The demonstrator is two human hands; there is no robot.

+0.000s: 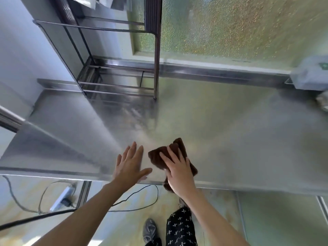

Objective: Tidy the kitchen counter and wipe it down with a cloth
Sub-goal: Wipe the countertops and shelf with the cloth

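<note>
A dark brown cloth (179,148) lies on the stainless steel counter (230,132) near its front edge, with one corner hanging over the edge. My right hand (177,167) presses flat on the cloth with straight, spread fingers. Just left of the cloth, my left hand (130,163) rests flat on the bare counter, fingers straight and thumb pointing toward the cloth. The two hands are a short gap apart.
A metal rack (117,80) stands at the counter's back left, by a frosted window (239,27). A pale grey box (310,75) sits at the back right. Below the front edge, a power strip (64,197) and cables lie on the floor.
</note>
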